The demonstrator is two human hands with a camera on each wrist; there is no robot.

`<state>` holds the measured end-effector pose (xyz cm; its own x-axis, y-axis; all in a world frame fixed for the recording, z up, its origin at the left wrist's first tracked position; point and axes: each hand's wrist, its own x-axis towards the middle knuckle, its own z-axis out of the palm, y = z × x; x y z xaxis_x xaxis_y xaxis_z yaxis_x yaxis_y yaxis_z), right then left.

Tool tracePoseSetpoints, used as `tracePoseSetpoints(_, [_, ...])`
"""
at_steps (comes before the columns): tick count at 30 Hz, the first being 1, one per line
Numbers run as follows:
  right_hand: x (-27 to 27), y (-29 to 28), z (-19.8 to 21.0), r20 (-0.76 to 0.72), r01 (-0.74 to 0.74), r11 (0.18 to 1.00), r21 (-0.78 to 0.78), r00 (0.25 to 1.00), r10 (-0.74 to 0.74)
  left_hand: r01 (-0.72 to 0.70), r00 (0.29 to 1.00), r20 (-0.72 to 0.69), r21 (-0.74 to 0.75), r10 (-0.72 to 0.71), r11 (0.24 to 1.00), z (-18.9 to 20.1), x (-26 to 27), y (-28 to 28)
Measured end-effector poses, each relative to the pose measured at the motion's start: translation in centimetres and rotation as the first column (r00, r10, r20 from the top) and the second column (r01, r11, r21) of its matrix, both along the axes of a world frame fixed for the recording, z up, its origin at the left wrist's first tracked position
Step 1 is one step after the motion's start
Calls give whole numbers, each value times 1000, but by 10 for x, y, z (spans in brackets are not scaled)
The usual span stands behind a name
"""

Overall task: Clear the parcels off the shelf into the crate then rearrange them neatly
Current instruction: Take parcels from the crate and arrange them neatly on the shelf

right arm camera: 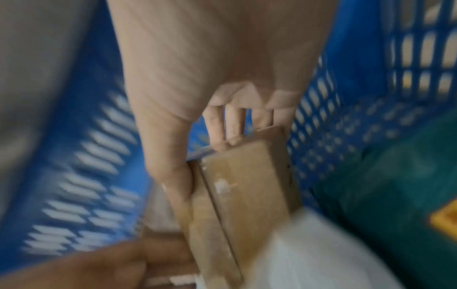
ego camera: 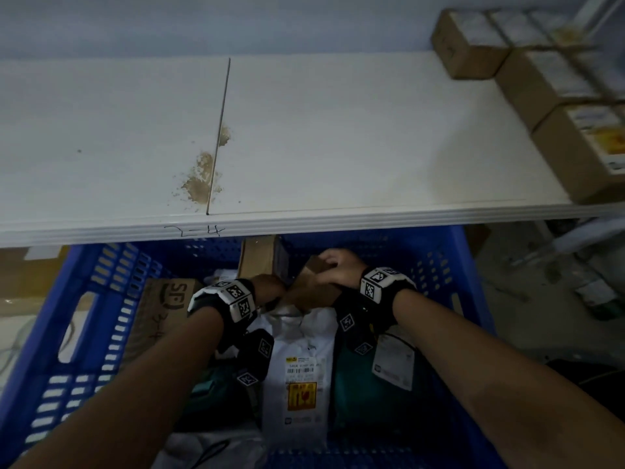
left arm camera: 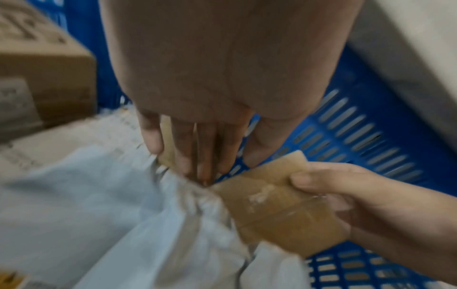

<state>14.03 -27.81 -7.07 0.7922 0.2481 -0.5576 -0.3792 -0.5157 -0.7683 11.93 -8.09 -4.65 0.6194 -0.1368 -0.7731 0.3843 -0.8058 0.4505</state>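
Note:
The blue crate (ego camera: 94, 299) stands under the white shelf (ego camera: 338, 130) and holds several parcels. My right hand (ego camera: 338, 269) grips a small brown cardboard box (ego camera: 311, 286) at the crate's far end, tilted over a white mailer bag (ego camera: 297, 367). In the right wrist view my right hand (right arm camera: 201, 167) has its thumb on one side of the small box (right arm camera: 242, 185) and its fingers over the top edge. My left hand (ego camera: 270, 286) is beside it, in front of an upright brown box (ego camera: 258, 258). Its straight fingers (left arm camera: 205, 156) point down at the white bag (left arm camera: 99, 205), next to the small box (left arm camera: 279, 211).
An SF-marked cardboard box (ego camera: 165, 299) stands against the crate's left wall. Teal parcels (ego camera: 358, 394) lie on either side of the white bag. Several brown boxes (ego camera: 558, 79) sit on the shelf's right end. The shelf's front edge overhangs the crate's far wall.

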Motion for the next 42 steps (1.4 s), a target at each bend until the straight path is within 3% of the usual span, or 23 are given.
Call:
tracePoseSetpoints(4, [-4,-17,53,58,36,999,20,998,-37,22,1000,23,-11,-21,1000,40,1,-6])
tracePoseSetpoints(8, [-13,-31,98,102,-11,999,-43,995,16,52,998,-31,-117,-56,992,95,-6,-11])
tracePoseSetpoints(11, [-25,-35,124,169,-5,999,-46,986,13,52,998,39,-145,-47,988,123,-16,-15])
tracePoseSetpoints(15, [-37,-31,161,135,70,995,69,988,-79,83,993,97,-137,-70,987,161,-30,-18])
tracePoseSetpoints(23, [-45,-15,232,154,156,977,145,972,-178,34,965,263,-192,18,981,216,-35,-12])
tracePoseSetpoints(27, [-45,-17,256,174,194,959,207,957,-231,-67,917,370,-218,146,974,232,-25,-8])
tracePoseSetpoints(33, [-45,-32,270,209,248,943,221,933,-294,-323,786,425,-335,448,885,227,12,-8])
tracePoseSetpoints(35, [-48,-33,271,136,242,921,307,946,-294,-355,772,367,-429,520,831,240,2,-25])
tracePoseSetpoints(38, [-50,-32,273,49,263,835,483,944,-326,-441,774,134,-588,619,678,256,-22,-63])
tracePoseSetpoints(42, [-47,-40,278,15,341,715,610,898,-440,-430,787,110,-606,606,669,252,-27,-97])
